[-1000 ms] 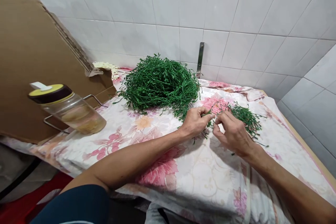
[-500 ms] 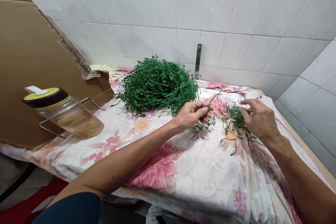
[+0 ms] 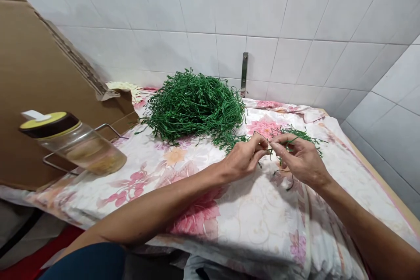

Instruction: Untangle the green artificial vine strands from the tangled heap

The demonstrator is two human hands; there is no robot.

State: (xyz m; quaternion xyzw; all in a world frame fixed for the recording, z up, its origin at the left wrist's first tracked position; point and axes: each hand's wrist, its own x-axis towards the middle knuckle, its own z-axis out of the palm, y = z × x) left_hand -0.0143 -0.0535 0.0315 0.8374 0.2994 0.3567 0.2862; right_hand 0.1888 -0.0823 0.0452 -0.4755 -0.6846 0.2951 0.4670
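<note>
My left hand point(image 3: 246, 155) and my right hand point(image 3: 297, 157) meet fingertip to fingertip above the flowered cloth. Both pinch a thin green artificial stem point(image 3: 271, 152), only partly visible between the fingers. Behind my right hand lies a small heap of loose green stems point(image 3: 305, 134); one strand point(image 3: 289, 183) trails onto the cloth below the wrist side. Up and left of my left hand stands a large tangled pile of the same green stems point(image 3: 193, 105), with some spilling down toward my knuckles.
A clear bottle point(image 3: 95, 151) with a yellow and dark lid leans at the left, near a bent metal wire handle. Behind it stands a cardboard box point(image 3: 42, 96). Pale yellow bits point(image 3: 126, 89) lie at the back. A metal bracket point(image 3: 244, 72) is on the tiled wall point(image 3: 197, 4).
My right hand has moved left from the small heap to meet my left hand. My left fingers have turned inward, still pinching. The view has shifted slightly.
</note>
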